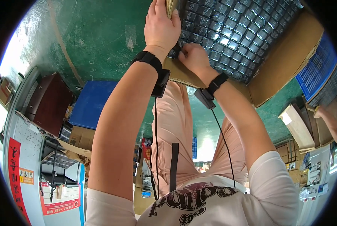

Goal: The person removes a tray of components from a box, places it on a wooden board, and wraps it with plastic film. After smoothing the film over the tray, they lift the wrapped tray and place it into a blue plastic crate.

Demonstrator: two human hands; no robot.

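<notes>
An open cardboard box (187, 76) stands on the green floor in front of me, filled with tight rows of small black blocks (228, 41) in shiny clear plastic. My left hand (162, 27) grips the box's left wall, fingers outside and thumb over the edge. Inside the near left corner, my right hand (196, 59) is closed, its fingertips on a small black wrapped block beside the end of the rows. Those fingertips are partly hidden. Both wrists wear black straps with small cabled devices.
Blue plastic crates (319, 69) stand right of the box. A blue bin (93, 101) and a dark red cabinet (49, 103) are at the left. At the far right, another person's arm (328, 122) shows near a wooden board (298, 126). Black cables hang from my wrists.
</notes>
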